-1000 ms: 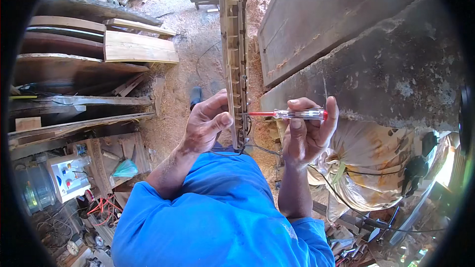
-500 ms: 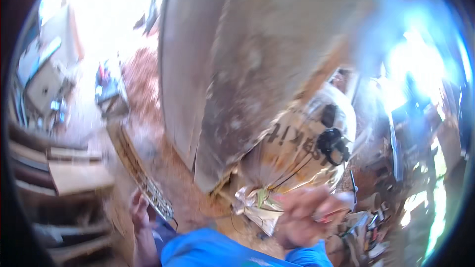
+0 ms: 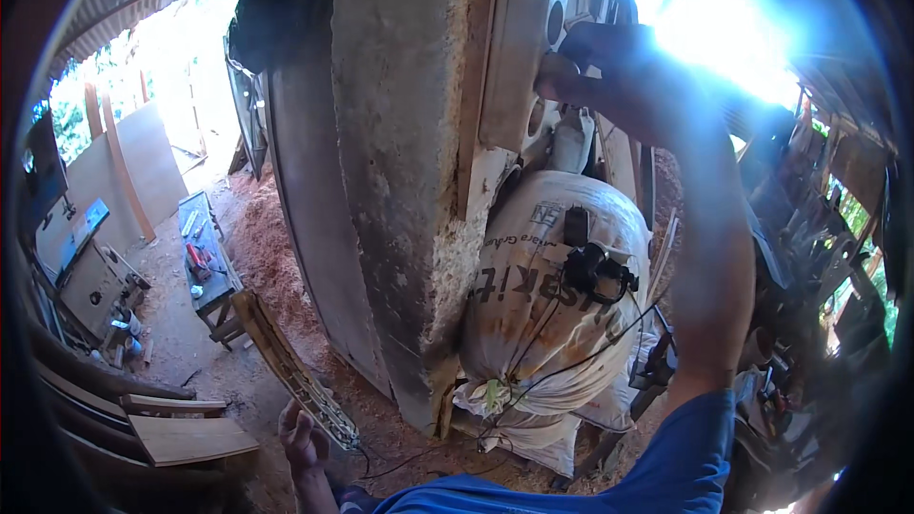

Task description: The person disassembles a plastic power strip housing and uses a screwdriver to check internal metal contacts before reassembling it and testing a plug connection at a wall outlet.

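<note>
My left hand (image 3: 303, 438) is low in the head view, its fingers curled at the lower end of a long narrow wooden bar (image 3: 286, 357). A pale, pitted strip runs along the bar's lower part, and a dark cord trails from that end. My right arm reaches up and forward, with my right hand (image 3: 595, 67) in front of a wooden board with round holes (image 3: 519, 57). Its thumb and fingers come together in a pinch; backlight hides what is between them. Below hangs a black device with a cord (image 3: 595, 271) against a stuffed white sack (image 3: 543, 228).
A rough concrete pillar (image 3: 395, 162) stands in front of me. Wood shavings (image 3: 262, 238) are heaped on its left, near a low bench (image 3: 205, 252) holding tools. Planks (image 3: 190, 438) lie lower left. Clutter (image 3: 771, 371) fills the right side under strong glare.
My right hand has risen from low beside the sack to the holed board, its arm now stretched out. The view has shifted and sharpened. My left hand stays at the wooden bar.
</note>
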Demonstrator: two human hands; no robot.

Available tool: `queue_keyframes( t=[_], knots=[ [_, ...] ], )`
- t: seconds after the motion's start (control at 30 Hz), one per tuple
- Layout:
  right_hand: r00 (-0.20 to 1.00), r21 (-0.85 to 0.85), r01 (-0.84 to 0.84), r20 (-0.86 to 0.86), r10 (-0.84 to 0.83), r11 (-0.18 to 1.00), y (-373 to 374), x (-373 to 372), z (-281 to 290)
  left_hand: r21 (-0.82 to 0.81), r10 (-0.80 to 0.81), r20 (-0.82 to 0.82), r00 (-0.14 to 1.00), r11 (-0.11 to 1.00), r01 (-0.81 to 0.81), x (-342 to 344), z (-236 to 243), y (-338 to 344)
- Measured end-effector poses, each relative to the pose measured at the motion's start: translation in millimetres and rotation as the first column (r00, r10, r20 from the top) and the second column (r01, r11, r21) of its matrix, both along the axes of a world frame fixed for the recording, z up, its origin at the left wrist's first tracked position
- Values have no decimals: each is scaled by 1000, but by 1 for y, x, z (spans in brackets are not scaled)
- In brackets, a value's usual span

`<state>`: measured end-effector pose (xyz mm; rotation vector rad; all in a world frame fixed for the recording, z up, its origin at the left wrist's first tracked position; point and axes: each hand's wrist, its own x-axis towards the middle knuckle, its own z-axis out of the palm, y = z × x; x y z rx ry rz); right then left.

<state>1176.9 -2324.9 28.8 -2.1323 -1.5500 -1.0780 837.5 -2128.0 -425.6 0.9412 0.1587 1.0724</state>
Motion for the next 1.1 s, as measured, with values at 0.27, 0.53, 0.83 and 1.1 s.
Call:
queue_keyframes(
  t=[0.27,0.53,0.83,1.1],
  knots=[
    [823,-258,-326,395,408,909,15,39,10,-41,46,-10,999,998,-47,-10,-13,-3],
    [973,-103,-227,-70,220,969,16,64,9,-60,39,-37,999,997,-42,-19,-19,0],
    [990,15,61,130,-62,998,-68,4,16,-117,-84,15,996,989,85,29,-18,-10],
    [554,523,-258,-608,568,812,-101,48,-64,-77,-62,-21,998,995,60,39,9,10]
  ],
)
